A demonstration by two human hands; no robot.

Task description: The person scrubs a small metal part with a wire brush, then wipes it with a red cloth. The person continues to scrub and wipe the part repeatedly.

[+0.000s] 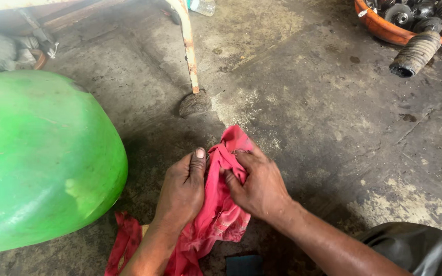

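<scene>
rag [220,204] bunched between both hands — left hand [182,189] pinches one fold, right hand [257,184] grips another, beside the green tank [37,158] on the floor [333,128].

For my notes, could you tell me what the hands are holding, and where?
Both hands, left and right, grip a red rag at its bunched upper end.

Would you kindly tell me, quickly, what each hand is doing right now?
Left hand: closed on the crumpled red cloth rag, thumb on top.
Right hand: closed, its fingers pinching a fold of the same rag.
</scene>
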